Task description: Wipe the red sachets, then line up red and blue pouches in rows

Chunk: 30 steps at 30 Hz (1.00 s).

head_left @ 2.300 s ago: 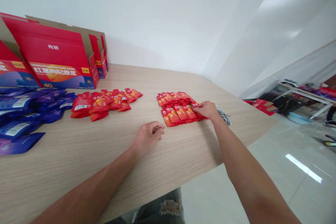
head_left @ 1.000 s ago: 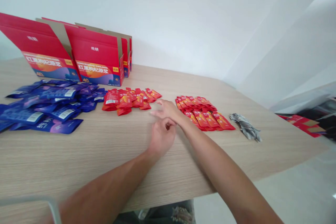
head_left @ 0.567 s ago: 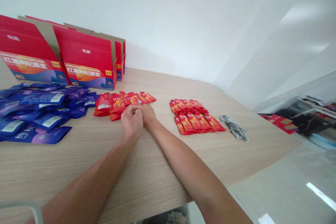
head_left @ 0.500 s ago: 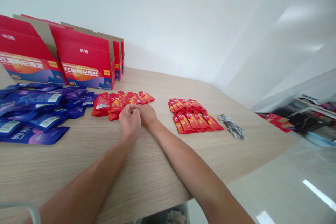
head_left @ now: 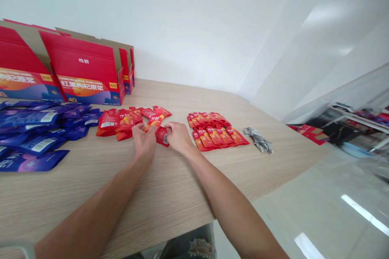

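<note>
Both hands are held near each other over the table [head_left: 127, 198], with a red sachet gripped in each. By the left hand [head_left: 144, 141] the front-facing sachet [head_left: 155, 119] is pinched at its near end, its long axis pointed away from the body and slanted to the right. By the fingertips of the right hand [head_left: 180, 137] the barcoded sachet [head_left: 162, 136] is grasped, between the two hands and lower; whether the sachets touch is not made clear, and its long axis is partly hidden by the fingers.

The ordered rows of red sachets [head_left: 209, 137] are found just to the right of the right hand, which is the nearer one; there the long axes are laid roughly away from the body, with the sachets overlapped side by side. The loose red sachets [head_left: 108, 122] are spread left of and beyond the left hand, beside the blue pouches [head_left: 39, 120], with printed boxes [head_left: 86, 79] stood behind
</note>
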Available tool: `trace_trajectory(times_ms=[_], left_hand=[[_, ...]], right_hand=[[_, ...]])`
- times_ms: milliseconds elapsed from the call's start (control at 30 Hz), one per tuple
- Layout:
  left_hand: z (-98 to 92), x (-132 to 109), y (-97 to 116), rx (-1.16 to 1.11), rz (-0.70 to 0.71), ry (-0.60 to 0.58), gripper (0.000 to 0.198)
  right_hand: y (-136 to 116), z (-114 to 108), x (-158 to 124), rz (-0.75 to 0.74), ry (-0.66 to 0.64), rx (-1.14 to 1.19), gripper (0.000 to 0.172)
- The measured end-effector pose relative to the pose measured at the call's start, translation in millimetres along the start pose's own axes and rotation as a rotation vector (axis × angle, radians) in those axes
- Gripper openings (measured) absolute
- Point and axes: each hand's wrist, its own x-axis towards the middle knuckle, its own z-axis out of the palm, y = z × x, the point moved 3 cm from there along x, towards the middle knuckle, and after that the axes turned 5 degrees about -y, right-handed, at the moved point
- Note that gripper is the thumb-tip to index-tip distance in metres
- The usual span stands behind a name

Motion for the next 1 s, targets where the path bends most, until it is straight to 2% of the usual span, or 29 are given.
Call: trace_trajectory(times_ms=[100,200,333,400,467,567,633,700,767,833,933,1000], left_hand=[[1.0,-1.5,7.4,-0.023,-0.136,-0.012,0.044],[0.2,-0.3,15.9,-0.021,-0.177,-0.021,0.054],[-5.2,6.0,22.3,-0.019,-0.150,0.055,0.048],[-7.1,9.6,24.1,-0.059,-0.142,0.082,0.041],[-8.7,13.0,25.3,-0.105,-0.143,0.109,0.034],[-10.7,18.1,26.7,-0.162,-0.112,0.143,0.028],[-12.0,20.6,26.2,-0.190,-0.087,0.168,0.028],[-12.8,21.8,24.8,-0.200,-0.065,0.186,0.030],[-12.7,22.3,23.6,-0.198,-0.045,0.188,0.031],[-12.7,22.4,23.3,-0.201,-0.025,0.191,0.031],[-13.5,22.4,24.8,-0.177,-0.012,0.201,0.030],[-14.4,22.1,26.3,-0.162,-0.019,0.209,0.030]], right_hand=[[6.2,4.6,3.3,0.086,0.018,0.171,0.033],[11.7,11.0,5.0,0.137,-0.012,0.258,0.026],[14.3,16.4,4.0,0.097,-0.086,0.175,0.013],[13.3,16.5,2.1,0.077,-0.073,0.105,0.008],[9.3,16.0,-0.9,0.061,-0.045,0.047,0.015],[-3.1,16.9,-7.6,0.008,-0.064,-0.064,0.045],[-12.9,18.5,-12.1,-0.030,-0.110,-0.140,0.059],[-20.2,19.4,-15.0,-0.047,-0.146,-0.210,0.056],[-23.0,19.2,-15.5,-0.038,-0.162,-0.255,0.041],[-21.7,18.0,-14.6,-0.018,-0.157,-0.256,0.036],[-17.3,17.1,-13.1,0.042,-0.129,-0.171,0.041],[-17.5,19.3,-12.9,0.101,-0.125,-0.110,0.053]])
